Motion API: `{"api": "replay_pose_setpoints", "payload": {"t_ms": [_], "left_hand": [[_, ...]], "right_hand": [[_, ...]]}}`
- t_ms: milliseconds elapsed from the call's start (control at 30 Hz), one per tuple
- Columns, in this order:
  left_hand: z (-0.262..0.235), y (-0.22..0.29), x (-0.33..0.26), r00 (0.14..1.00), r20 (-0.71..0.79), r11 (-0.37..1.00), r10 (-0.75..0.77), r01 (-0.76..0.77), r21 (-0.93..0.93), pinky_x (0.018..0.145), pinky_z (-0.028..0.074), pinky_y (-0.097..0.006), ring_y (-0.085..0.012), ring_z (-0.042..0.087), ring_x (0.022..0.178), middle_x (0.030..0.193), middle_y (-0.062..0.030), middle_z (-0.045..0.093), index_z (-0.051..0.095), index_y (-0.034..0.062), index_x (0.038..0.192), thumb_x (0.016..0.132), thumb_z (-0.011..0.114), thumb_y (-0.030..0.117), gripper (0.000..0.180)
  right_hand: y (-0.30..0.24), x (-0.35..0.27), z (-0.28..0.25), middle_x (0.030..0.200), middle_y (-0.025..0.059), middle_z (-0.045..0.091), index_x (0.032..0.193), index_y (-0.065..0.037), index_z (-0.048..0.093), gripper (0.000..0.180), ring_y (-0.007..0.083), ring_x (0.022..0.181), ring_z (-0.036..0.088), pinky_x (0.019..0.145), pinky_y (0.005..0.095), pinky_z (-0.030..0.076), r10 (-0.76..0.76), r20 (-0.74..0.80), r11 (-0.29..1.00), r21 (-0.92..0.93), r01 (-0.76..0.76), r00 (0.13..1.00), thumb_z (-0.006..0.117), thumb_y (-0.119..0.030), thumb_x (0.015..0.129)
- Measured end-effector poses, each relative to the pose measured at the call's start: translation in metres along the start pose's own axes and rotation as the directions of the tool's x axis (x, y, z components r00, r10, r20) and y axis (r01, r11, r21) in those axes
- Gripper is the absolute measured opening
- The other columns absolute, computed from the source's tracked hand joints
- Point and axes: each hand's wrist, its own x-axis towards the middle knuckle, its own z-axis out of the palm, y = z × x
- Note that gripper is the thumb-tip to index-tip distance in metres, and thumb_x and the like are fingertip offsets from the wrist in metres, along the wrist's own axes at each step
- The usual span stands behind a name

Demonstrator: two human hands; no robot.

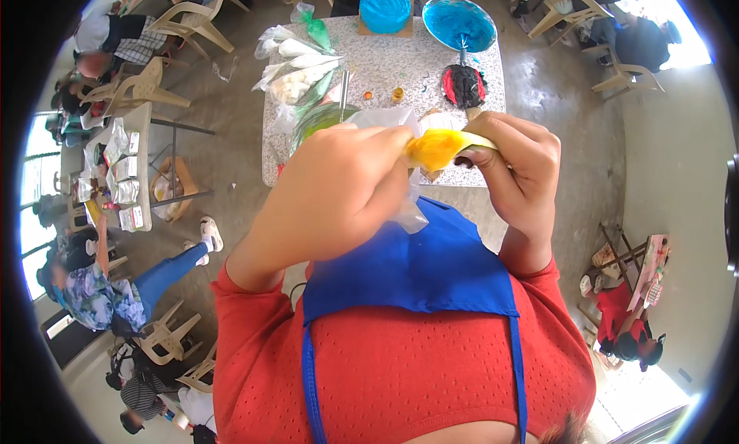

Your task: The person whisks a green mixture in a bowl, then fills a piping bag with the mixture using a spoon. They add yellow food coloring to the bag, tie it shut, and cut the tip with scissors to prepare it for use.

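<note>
At frame's upper ctr., yellow bundle (437,148) is pinched by L hand (348,184) & R hand (525,163). Gentle pressure is advised.

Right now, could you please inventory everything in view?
Soft mass: 1, yellow, between hands
Plastic: 1, translucent, by left hand
Speckled table: 1, grey, ahead
Frosted cake: 1, blue, far edge
Bowl: 1, blue, far right
Piping bags: several, white/green, table's left
Bundle: 1, black-red, table's right
Small containers: 2, orange/yellow, mid-table
Side table: 1, pale, left
Chairs: several, beige, around
People: several, mixed clothing, around
Apron: 1, blue, worn
Left hand: 1, bare, left
Right hand: 1, bare, right
</note>
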Motion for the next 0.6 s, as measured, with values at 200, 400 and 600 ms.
{"api": "replay_pose_setpoints", "payload": {"t_ms": [200,400,600], "left_hand": [[-0.003,-0.005,0.005,0.997,0.05,0.998,-0.05,0.051,-0.024,0.058,0.039,-0.042,-0.0407,0.053,0.066,0.07,-0.021,0.053,0.055,-0.0071,0.092,0.085,0.05,0.004,0.014],[-0.001,-0.004,0.009,0.996,0.081,0.996,-0.031,0.038,-0.082,0.056,0.038,-0.041,-0.04,0.051,0.063,0.068,-0.0206,0.051,0.052,-0.0057,0.086,0.086,0.048,0.005,0.011],[-0.009,-0.005,0.003,0.976,0.092,0.939,-0.198,0.215,-0.267,0.054,0.038,-0.033,-0.0205,0.049,0.057,0.069,-0.0121,0.052,0.057,-0.0073,0.102,0.091,0.045,0.006,0.021]], "right_hand": [[-0.008,0.017,0.018,0.08,0.0104,0.066,0.095,0.001,0.069,0.028,0.0239,0.071,0.066,0.061,0.0303,0.052,-0.071,-0.281,0.993,0.074,0.096,0.957,0.07,0.006,0.068],[-0.008,0.009,0.012,0.075,0.0102,0.065,0.083,-0.001,0.069,0.018,0.0194,0.058,0.063,0.053,0.0281,0.049,-0.011,-0.126,1.0,0.002,0.011,0.992,0.074,0.003,0.067],[-0.005,0.011,0.009,0.072,0.0065,0.068,0.081,0.003,0.068,0.011,0.011,0.061,0.064,0.052,0.0221,0.049,0.277,-0.206,0.932,0.295,-0.21,0.939,0.075,0.002,0.072]]}}
